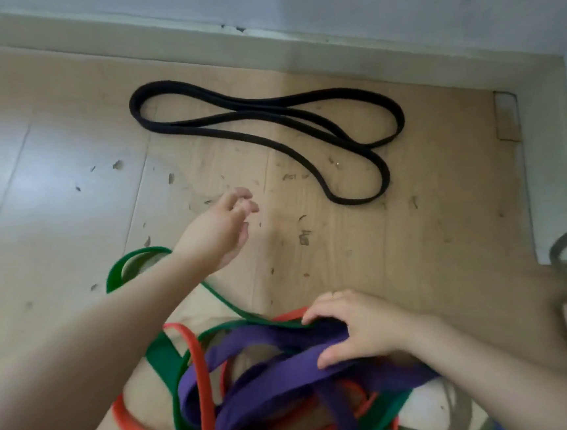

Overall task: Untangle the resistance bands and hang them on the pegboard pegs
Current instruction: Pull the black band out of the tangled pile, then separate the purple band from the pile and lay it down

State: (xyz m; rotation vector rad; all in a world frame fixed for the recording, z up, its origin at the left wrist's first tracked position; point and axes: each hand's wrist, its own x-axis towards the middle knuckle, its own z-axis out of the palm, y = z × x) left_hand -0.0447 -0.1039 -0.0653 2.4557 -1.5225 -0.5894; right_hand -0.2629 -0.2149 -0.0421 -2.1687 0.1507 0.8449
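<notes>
Here, the tangle of purple band [275, 376], green band [164, 359] and orange band [199, 362] lies under the right hand [350, 329], whose curled fingers pinch the purple one. Beyond the left hand's [221, 230] loose, empty fingertips, the freed black band [267, 120] stretches long toward the far right corner. Best to draw the purple band out slowly.

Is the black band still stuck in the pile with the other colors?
No, it is out. The black band lies by itself on the floor near the wall, apart from the purple, green and orange tangle.
</notes>
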